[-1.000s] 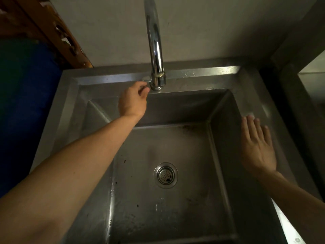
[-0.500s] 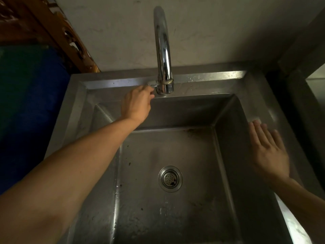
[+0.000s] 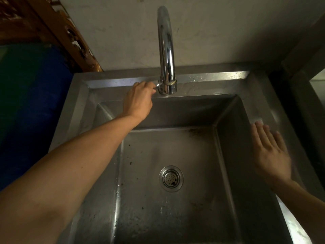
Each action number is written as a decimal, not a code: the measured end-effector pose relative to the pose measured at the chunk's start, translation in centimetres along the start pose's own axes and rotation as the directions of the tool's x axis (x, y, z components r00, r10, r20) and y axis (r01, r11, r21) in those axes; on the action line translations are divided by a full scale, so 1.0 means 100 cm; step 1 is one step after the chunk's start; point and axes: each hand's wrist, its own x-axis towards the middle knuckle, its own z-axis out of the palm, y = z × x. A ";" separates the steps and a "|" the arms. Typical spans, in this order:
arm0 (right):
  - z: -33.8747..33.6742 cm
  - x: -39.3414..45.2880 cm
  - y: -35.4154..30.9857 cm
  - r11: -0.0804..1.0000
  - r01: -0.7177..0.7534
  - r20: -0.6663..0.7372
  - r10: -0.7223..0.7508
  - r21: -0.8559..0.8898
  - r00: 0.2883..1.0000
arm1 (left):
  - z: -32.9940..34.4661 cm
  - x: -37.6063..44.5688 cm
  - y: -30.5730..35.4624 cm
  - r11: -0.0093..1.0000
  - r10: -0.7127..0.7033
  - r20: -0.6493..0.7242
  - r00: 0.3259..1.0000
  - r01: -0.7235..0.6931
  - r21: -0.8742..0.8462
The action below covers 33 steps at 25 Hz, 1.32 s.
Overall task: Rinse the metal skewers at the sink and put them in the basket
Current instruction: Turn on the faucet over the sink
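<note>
A steel sink (image 3: 263, 95) fills the view, its basin holding only a round drain strainer (image 3: 171, 178). A chrome tap (image 3: 166, 53) rises from the back rim. My left hand (image 3: 139, 101) reaches to the tap's base and its fingers curl round the small tap handle (image 3: 157, 85) on the left side. No water runs from the spout. My right hand (image 3: 270, 152) lies flat with straight fingers on the sink's right rim. No skewers and no basket are in view.
A pale wall stands behind the tap. A blue drum (image 3: 33, 103) and a carved wooden piece (image 3: 70, 34) are left of the sink. A dark gap and another steel surface (image 3: 316, 85) lie to the right.
The view has tilted and shifted slightly, so the sink and tap sit lower in frame. My left hand stays at the tap handle and my right hand stays flat on the rim.
</note>
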 end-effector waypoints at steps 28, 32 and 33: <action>0.006 0.000 0.003 1.000 0.003 -0.012 -0.003 -0.026 1.000 | -0.004 0.010 -0.002 0.994 -0.076 -0.030 0.997 0.073 -0.086; 0.005 0.001 0.004 0.999 -0.030 0.041 0.031 -0.039 0.999 | -0.002 0.009 -0.005 0.997 -0.043 0.000 0.999 0.043 -0.069; 0.005 0.000 0.004 0.999 -0.026 0.038 0.027 -0.040 0.999 | -0.003 0.009 -0.006 0.997 -0.044 0.007 0.999 0.045 -0.066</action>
